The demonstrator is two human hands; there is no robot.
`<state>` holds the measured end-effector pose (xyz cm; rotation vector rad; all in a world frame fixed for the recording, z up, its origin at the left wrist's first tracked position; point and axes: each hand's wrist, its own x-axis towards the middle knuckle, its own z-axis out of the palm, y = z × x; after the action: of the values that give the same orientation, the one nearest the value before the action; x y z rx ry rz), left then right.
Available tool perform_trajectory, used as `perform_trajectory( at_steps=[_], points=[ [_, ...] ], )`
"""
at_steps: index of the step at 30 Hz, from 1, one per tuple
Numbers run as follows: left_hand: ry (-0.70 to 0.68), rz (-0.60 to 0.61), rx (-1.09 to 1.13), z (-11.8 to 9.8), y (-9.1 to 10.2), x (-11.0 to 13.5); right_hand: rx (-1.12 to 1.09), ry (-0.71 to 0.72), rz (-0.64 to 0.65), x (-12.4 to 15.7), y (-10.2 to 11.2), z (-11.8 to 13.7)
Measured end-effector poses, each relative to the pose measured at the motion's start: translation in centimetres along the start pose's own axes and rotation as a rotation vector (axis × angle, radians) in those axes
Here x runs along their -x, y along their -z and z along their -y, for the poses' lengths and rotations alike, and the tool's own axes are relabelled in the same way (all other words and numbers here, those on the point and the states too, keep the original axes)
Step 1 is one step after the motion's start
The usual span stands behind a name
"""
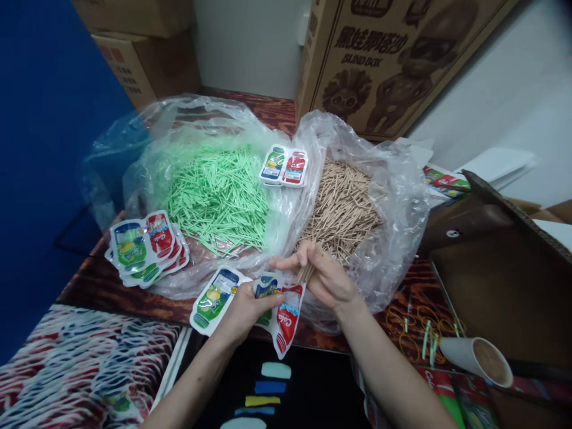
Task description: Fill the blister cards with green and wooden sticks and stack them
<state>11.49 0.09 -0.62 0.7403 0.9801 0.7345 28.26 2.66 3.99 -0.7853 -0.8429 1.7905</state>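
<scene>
Dark wood-grained tabletop [89,286] beneath, the left hand [245,308] pinches a glossy red-and-green bottle-printed pouch [291,310]; the right hand [329,279] seemingly grips thin brown sticks [305,273].

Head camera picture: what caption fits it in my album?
The left hand holds a Cola packet, the right hand holds brown sticks at its edge, while green sticks lie beyond.

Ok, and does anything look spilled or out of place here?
A few loose pale-green sticks lie among yellow rubber bands at lower right, away from the green stick pile in its clear plastic bag. The paper cup beside them seems tipped over, though the angle makes that uncertain.
</scene>
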Motion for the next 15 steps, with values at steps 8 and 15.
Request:
perform_trajectory(
  at_steps=[8,15],
  points=[
    [-0.089,-0.034,-0.150,-0.5,-0.2,0.2,0.036,-0.049,0.040,0.5,-0.8,-0.4],
    [-0.317,-0.142,-0.346,-1.0,0.0,0.4,0.330,-0.054,0.032,2.1,-1.1,0.3]
  ],
)
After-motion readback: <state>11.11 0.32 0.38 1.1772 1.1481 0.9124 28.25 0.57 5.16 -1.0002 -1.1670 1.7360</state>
